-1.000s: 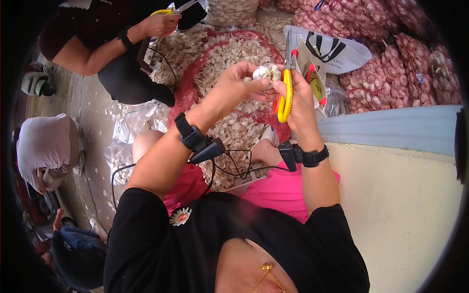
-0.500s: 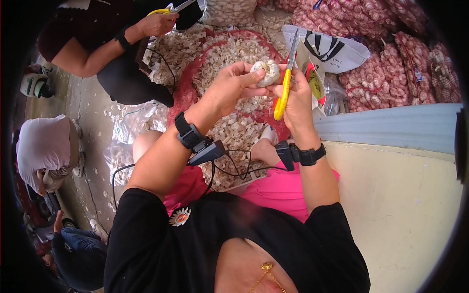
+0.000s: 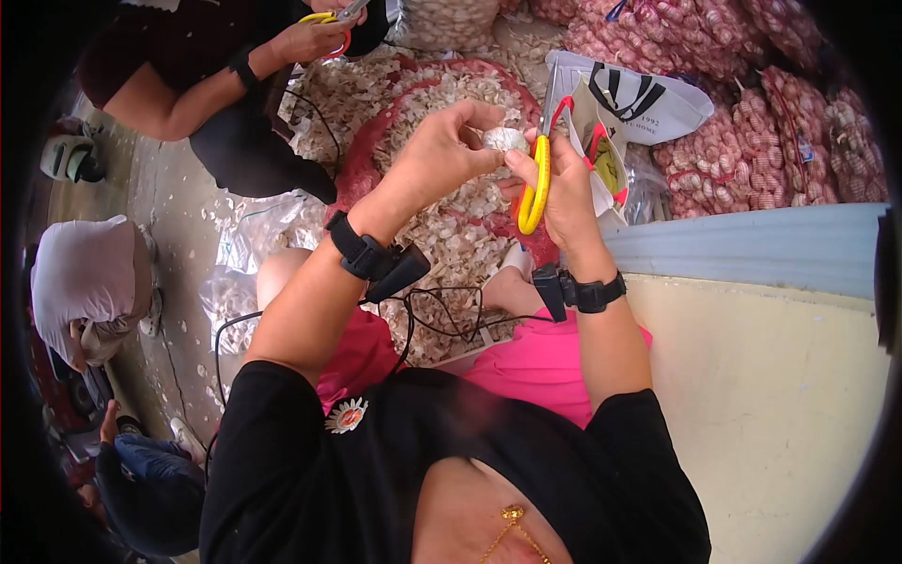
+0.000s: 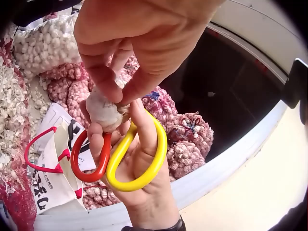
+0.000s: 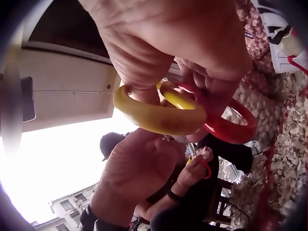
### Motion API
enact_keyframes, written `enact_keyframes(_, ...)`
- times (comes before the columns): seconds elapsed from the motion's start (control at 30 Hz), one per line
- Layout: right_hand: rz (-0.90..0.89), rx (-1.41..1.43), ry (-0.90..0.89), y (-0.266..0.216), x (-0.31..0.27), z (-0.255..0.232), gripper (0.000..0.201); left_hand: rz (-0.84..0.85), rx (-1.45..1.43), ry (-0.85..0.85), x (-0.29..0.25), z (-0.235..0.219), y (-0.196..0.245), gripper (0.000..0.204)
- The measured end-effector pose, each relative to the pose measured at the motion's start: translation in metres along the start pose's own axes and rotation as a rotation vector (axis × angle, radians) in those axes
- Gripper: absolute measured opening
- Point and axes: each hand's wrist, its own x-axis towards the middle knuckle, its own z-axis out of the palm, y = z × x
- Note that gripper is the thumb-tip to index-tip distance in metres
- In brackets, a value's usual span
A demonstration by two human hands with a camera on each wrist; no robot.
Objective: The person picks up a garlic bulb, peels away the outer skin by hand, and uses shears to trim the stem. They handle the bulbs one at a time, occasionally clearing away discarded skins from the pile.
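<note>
A pale garlic bulb [image 3: 505, 139] is between the two hands in the head view. The left hand [image 3: 442, 155] pinches at it with thumb and fingertips; the left wrist view shows those tips against one end of the bulb [image 4: 103, 113]. Fingers of the right hand [image 3: 571, 202] support the bulb from the other side. That same hand [image 4: 149, 192] holds scissors [image 3: 536, 193] with a yellow and a red handle, its thumb through the yellow loop [image 4: 137, 182]. The blades point away from the body. Whatever the left fingertips cover is hidden.
Garlic skins [image 3: 442, 244] lie heaped in front within red netting. Net sacks of garlic [image 3: 714, 179] and a white bag with black handles [image 3: 658, 108] stand at the right, by a pale blue ledge [image 3: 752, 246]. Another person [image 3: 169, 103] with scissors sits at upper left.
The left hand has turned, its fingers more arched over the bulb. Bulb and right hand have shifted a little left and toward the body. The other person's scissors have moved.
</note>
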Motion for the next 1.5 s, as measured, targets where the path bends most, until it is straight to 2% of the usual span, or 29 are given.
enact_keyframes(0.03, -0.036, 0.069, 0.049, 0.0, 0.0, 0.002, 0.04, 0.094, -0.004, 0.123, 0.0, 0.005, -0.003, 0.035)
enact_keyframes(0.13, -0.072, 0.138, 0.103, 0.003, 0.002, 0.005, 0.039, 0.01, 0.092, 0.206, -0.004, 0.013, -0.003, 0.025)
enact_keyframes(0.17, -0.087, 0.164, 0.141, 0.005, 0.002, 0.005, 0.04, 0.01, 0.091, 0.209, -0.007, 0.014, -0.001, 0.025)
enact_keyframes(0.23, -0.09, 0.185, 0.149, 0.007, 0.001, 0.007, 0.04, 0.046, 0.345, 0.223, -0.013, 0.015, 0.009, 0.021)
enact_keyframes(0.43, -0.108, 0.135, 0.225, 0.013, 0.0, 0.01, 0.042, 0.188, 0.529, 0.267, -0.013, 0.022, 0.005, 0.012)
enact_keyframes(0.63, -0.092, 0.172, 0.257, 0.012, -0.001, 0.011, 0.042, 0.191, 0.513, 0.274, -0.01, 0.024, 0.009, 0.01)
enact_keyframes(0.73, -0.06, 0.232, 0.264, 0.01, 0.001, 0.006, 0.04, 0.216, 0.521, 0.285, -0.007, 0.022, 0.006, 0.01)
enact_keyframes(0.8, 0.123, 0.33, 0.281, 0.006, 0.001, -0.005, 0.034, 0.176, 0.556, 0.317, -0.001, 0.01, 0.0, 0.01)
enact_keyframes(0.9, 0.142, 0.423, 0.221, 0.004, 0.006, -0.017, 0.03, 0.14, 0.643, 0.349, 0.004, -0.004, -0.007, 0.009)
enact_keyframes(0.97, 0.105, 0.409, 0.234, 0.0, 0.003, -0.014, 0.027, 0.125, 0.299, 0.278, 0.003, -0.003, -0.01, 0.014)
enact_keyframes(1.0, 0.088, 0.38, 0.259, -0.001, 0.003, -0.011, 0.027, 0.008, 0.16, 0.157, 0.002, 0.001, -0.008, 0.024)
enact_keyframes(1.03, 0.071, 0.351, 0.283, -0.001, 0.002, -0.009, 0.027, 0.007, 0.162, 0.155, 0.0, 0.004, -0.004, 0.024)
enact_keyframes(1.1, 0.073, 0.339, 0.275, 0.001, 0.001, -0.007, 0.027, -0.02, 0.132, 0.035, -0.005, 0.01, 0.006, 0.029)
enact_keyframes(1.17, -0.049, 0.285, 0.216, 0.007, 0.001, -0.003, 0.029, 0.022, 0.163, 0.068, -0.006, 0.013, 0.01, 0.031)
enact_keyframes(1.23, -0.023, 0.258, 0.194, 0.0, -0.003, 0.001, 0.032, 0.042, 0.139, 0.081, -0.004, 0.013, 0.008, 0.03)
enact_keyframes(1.37, -0.086, 0.145, 0.15, -0.003, -0.005, 0.004, 0.035, 0.042, 0.113, 0.029, -0.003, 0.005, 0.005, 0.029)
enact_keyframes(1.43, -0.127, 0.107, 0.138, -0.002, -0.006, 0.003, 0.037, -0.027, -0.118, -0.013, -0.003, 0.004, 0.001, 0.035)
enact_keyframes(1.5, -0.173, 0.068, 0.082, -0.003, -0.006, 0.003, 0.042, -0.067, -0.207, -0.04, -0.005, 0.001, 0.009, 0.038)
